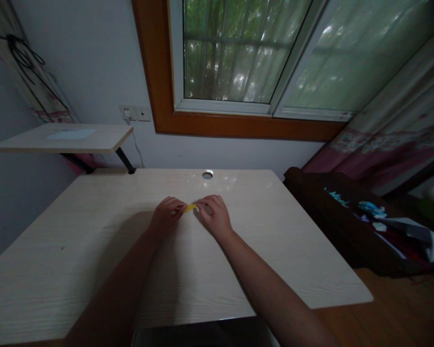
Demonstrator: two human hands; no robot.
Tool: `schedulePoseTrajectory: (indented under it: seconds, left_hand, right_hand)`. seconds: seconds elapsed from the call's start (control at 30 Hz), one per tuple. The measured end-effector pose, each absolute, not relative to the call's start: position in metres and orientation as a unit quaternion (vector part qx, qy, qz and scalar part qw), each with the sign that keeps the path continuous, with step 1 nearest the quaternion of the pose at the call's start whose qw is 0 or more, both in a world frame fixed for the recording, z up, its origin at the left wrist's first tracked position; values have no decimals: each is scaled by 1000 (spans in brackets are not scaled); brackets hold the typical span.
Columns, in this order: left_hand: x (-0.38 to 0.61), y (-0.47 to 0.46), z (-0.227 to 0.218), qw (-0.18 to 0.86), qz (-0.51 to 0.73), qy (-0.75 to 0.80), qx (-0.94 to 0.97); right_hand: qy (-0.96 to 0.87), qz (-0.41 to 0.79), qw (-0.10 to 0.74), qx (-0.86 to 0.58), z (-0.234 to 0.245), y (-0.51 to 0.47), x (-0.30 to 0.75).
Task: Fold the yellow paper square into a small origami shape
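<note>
Between my two hands a small yellow strip point(191, 207) is stretched just over the pale wooden desk point(282, 241). My left hand point(167, 213) pinches its left end between thumb and fingertips. At the other end, the thumb and index finger of my right hand point(215, 215) are closed on it. The strip looks thin and flat; its material is too small to make out. Both its ends are hidden under my fingertips.
A raised shelf point(108, 140) with a sheet of paper point(71, 134) stands at the desk's back left. A round cable hole point(207, 175) lies behind my hands. To the right is a dark brown couch point(321, 193) with cloths and papers on it.
</note>
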State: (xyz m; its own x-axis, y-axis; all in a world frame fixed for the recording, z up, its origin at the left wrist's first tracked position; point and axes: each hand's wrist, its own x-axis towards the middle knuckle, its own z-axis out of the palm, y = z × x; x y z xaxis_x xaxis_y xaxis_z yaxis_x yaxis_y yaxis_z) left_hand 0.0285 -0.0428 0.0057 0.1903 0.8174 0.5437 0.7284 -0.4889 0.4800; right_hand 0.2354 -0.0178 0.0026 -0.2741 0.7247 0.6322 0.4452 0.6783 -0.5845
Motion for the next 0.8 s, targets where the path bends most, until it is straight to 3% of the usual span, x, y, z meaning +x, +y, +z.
schedulePoseTrajectory:
  seconds: [0.23, 0.8]
  left_hand:
    - [33, -45, 10, 40, 355, 474, 805]
    - [33, -46, 8, 47, 371, 452, 810]
  right_hand:
    - [-837, 129, 420, -326, 7, -25, 232]
    - [-833, 115, 436, -322, 2, -21, 232]
